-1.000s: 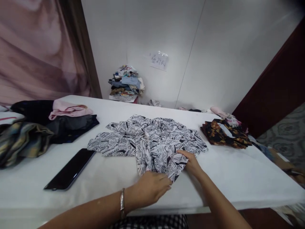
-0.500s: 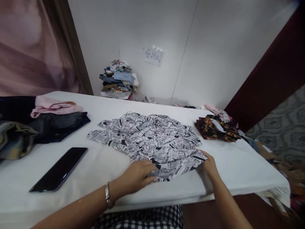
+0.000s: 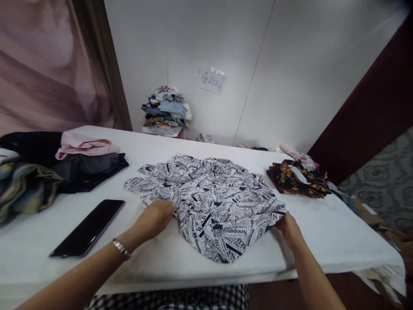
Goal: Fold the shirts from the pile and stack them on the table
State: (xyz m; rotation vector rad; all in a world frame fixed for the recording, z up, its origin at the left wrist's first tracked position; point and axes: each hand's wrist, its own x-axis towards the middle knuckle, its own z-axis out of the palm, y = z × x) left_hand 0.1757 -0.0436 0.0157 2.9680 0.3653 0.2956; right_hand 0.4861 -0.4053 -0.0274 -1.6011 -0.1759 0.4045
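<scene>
A black-and-white newspaper-print shirt (image 3: 222, 206) lies spread on the white table, somewhat wrinkled, its rounded hem toward me. My left hand (image 3: 159, 217), a silver bracelet on its wrist, is closed with its fingertips pinching the shirt's left edge. At the right side, my right hand (image 3: 288, 228) grips the corner of the hem; its fingers are partly hidden under the cloth. The sleeves point left and away from me.
On the left are a dark phone (image 3: 88, 228) and heaped clothes (image 3: 87, 165). A folded dark floral garment (image 3: 297, 178) sits at the right. Behind the white table (image 3: 155, 271), a tall pile of clothes (image 3: 167, 110) stands by the wall, under a paper sign (image 3: 212, 81).
My left hand has moved left and away from me, from the hem to the shirt's left edge. The front hem now lies unfolded toward me. My right hand still holds its corner.
</scene>
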